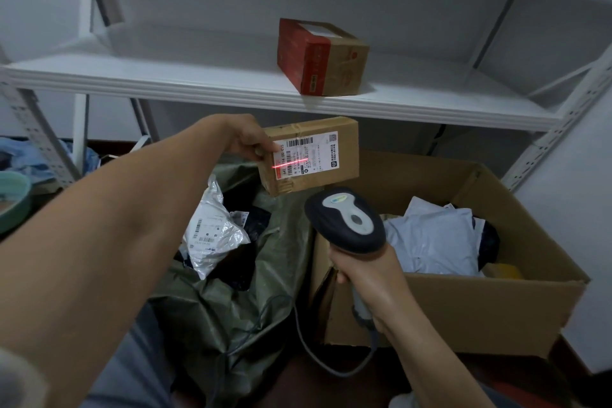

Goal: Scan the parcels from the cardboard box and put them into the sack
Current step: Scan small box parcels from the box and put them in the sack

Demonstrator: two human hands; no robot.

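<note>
Small cardboard parcel (326,172) was held in the air, over the gap between sack (231,301) and cardboard box (463,308), below the front edge of the shelf (165,76). Its long axis ran left to right, with the right end tipped a bit higher. The white label (306,154) faced the camera, and the red laser line (289,163) crossed the label's lower left part. It was a plain brown rectangular carton, taped.

Left hand (246,139) gripped the parcel's left end, fingers curled round it. Right hand (367,278) wrapped the grey handle of the scanner (346,220). The scanner's dark rounded head, with a pale top panel and button, pointed up and away at the label. A grey cable (318,354) looped down from the handle.

The sack was green woven plastic, crumpled, with its mouth open. Inside lay a shiny crinkled poly mailer (212,232) with barcode labels, plus dark items too dim to tell.

The cardboard box was brown corrugated, flaps open. It held soft pale grey mailer bags (430,238), something dark at the right wall, and something yellow near the front wall.

A red and brown carton (321,58) sat on the white shelf, near its front edge.
</note>
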